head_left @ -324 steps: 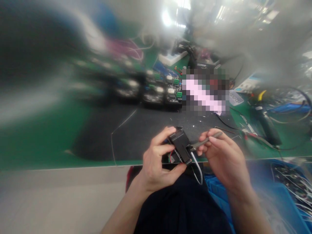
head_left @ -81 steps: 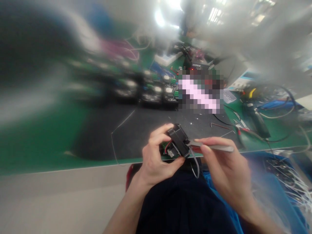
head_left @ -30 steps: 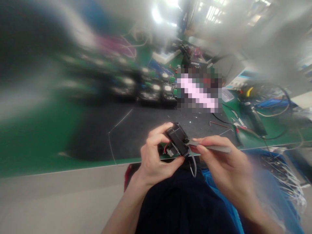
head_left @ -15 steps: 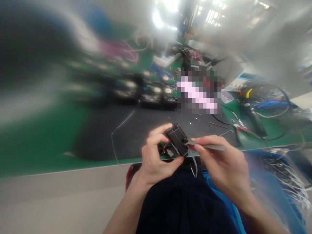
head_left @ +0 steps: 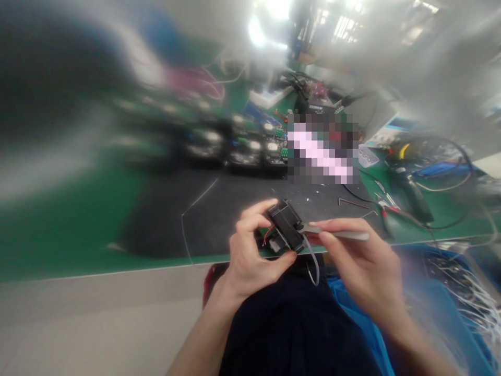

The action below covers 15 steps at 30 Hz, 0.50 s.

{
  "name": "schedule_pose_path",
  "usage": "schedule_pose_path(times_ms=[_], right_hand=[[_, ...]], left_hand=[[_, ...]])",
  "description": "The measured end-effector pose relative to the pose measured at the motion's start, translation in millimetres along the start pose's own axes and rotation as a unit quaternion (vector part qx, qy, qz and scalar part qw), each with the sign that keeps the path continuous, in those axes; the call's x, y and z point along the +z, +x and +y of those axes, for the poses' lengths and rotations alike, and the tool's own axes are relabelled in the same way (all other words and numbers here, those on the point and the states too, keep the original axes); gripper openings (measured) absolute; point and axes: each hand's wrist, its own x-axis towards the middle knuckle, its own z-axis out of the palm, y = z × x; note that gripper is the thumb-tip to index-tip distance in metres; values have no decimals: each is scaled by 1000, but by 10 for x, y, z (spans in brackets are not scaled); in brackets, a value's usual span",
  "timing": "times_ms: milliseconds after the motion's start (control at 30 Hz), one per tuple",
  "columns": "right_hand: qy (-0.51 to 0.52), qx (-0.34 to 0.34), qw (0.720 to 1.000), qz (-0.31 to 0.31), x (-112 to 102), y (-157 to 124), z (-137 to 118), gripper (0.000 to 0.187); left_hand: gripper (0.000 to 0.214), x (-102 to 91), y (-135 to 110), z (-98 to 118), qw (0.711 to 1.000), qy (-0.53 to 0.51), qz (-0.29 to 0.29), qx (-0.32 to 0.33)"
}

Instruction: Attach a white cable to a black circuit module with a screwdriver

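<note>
My left hand [head_left: 250,261] grips a small black module [head_left: 285,225] with a green circuit board and red wires beneath it, held above the table's front edge. My right hand [head_left: 360,266] holds metal tweezers [head_left: 336,233], their tips touching the module's right side where a grey cable [head_left: 315,263] hangs down in a loop. Both hands are over my lap, close together.
A dark mat [head_left: 219,209] lies on the green table [head_left: 58,235]. A row of black modules [head_left: 254,149] stands behind it. An electric screwdriver [head_left: 413,193], cables and a hex key [head_left: 350,202] lie at the right. A blue bin [head_left: 450,292] with white wires sits at my right.
Both hands stay nearly still on the module. The tweezers have shifted slightly at the module's right side; the view has drifted a little.
</note>
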Motion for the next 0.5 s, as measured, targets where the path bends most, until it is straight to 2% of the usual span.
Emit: schedule_pose_path(times_ms=[67,133,233,333,500], right_hand=[[-84,-39,996,-3,-1,-34,5,18],[-77,-30,997,1,7,-32,25,17],[71,60,996,8,24,32,85,16],[210,139,968,-7,33,136,155,23],[293,205,933,-29,17,283,192,38]], left_hand=[[73,2,-1,0,1000,3,5,4],[72,4,-3,2,1000,4,7,3],[70,5,-3,5,1000,3,-7,-5],[69,9,2,9,1000,2,-13,-4],[68,35,21,22,1000,-1,-8,3]])
